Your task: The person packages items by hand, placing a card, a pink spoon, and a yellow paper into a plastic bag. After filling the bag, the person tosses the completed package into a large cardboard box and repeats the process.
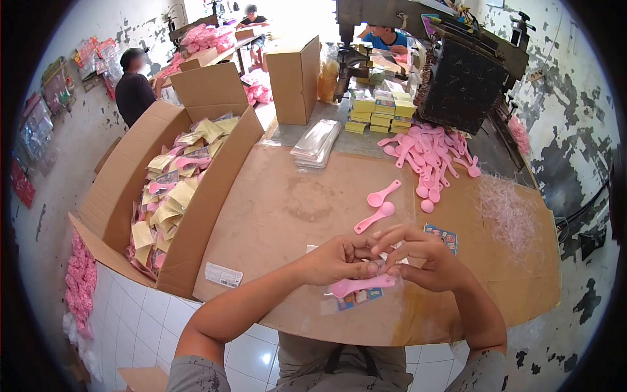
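Observation:
My left hand (343, 261) and my right hand (424, 258) meet near the table's front edge, fingers pinched on the top of a clear plastic bag (330, 306). In or under that bag lie a pink spoon (356, 285) and a blue printed card (359, 300). Another printed card (443, 236) is partly behind my right hand. Two loose pink spoons (383, 194) (374, 217) rest just beyond my hands. Farther back is a heap of pink spoons (428, 157).
An open carton (222, 196) of packed bags stands left. Clear bags (316, 144), stacked cards (382, 108), a tall box (292, 81) and a black machine (460, 85) are at the back. Plastic shreds (509, 215) lie right. Several people are in the background.

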Tool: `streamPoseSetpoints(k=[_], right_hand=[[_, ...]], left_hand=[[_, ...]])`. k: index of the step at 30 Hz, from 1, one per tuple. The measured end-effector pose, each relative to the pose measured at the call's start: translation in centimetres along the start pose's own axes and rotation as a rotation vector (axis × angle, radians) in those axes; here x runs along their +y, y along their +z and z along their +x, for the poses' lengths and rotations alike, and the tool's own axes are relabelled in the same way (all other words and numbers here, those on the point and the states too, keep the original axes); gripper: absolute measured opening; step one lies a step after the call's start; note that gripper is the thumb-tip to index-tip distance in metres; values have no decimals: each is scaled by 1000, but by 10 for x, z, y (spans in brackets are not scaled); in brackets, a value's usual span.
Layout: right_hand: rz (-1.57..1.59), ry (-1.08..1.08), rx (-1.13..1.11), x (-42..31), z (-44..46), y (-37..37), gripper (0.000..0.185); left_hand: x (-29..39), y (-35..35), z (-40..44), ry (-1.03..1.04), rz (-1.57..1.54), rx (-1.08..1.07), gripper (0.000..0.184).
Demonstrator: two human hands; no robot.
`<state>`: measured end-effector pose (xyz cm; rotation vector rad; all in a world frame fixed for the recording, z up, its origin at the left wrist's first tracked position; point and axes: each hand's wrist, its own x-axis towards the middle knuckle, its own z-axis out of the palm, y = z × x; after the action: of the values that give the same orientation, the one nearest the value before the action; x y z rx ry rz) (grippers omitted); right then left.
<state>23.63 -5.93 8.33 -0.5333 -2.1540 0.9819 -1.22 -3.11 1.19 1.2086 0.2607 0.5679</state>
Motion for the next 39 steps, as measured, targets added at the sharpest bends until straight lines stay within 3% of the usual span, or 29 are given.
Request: streamPoseSetpoints(k=[2, 5, 6, 8, 11, 15, 23, 26, 29, 39], right_hand=[[-105, -44, 16, -11, 4, -1, 16], [-458, -114, 107, -48, 16, -15, 12], [-604, -117, 122, -58, 18, -20, 12], [-887, -109, 109, -60, 26, -24, 11], [-704, 23, 108, -62, 22, -23, 12], [-695, 114, 123, -60, 29, -14, 16], [-487, 212, 155, -45, 32, -2, 21], [-872, -48, 335, -26, 33, 8, 25], [-1025, -202, 275, -23, 33, 19, 29], [-1335, -220, 80, -5, 37, 32, 17]], left_hand=[[2, 10, -2, 71, -39, 57, 55], [7, 10, -1, 319, 515, 216, 64], [10, 13, -1, 292, 365, 191, 66], [15, 21, -4, 297, 489, 173, 64], [20, 31, -4, 287, 587, 163, 62], [11, 29, -3, 357, 690, 225, 54], [12, 30, -3, 364, 543, 316, 44], [11, 29, -3, 321, 427, 381, 44], [6, 27, -4, 318, 375, 421, 41], [4, 25, -3, 239, 829, 424, 33]])
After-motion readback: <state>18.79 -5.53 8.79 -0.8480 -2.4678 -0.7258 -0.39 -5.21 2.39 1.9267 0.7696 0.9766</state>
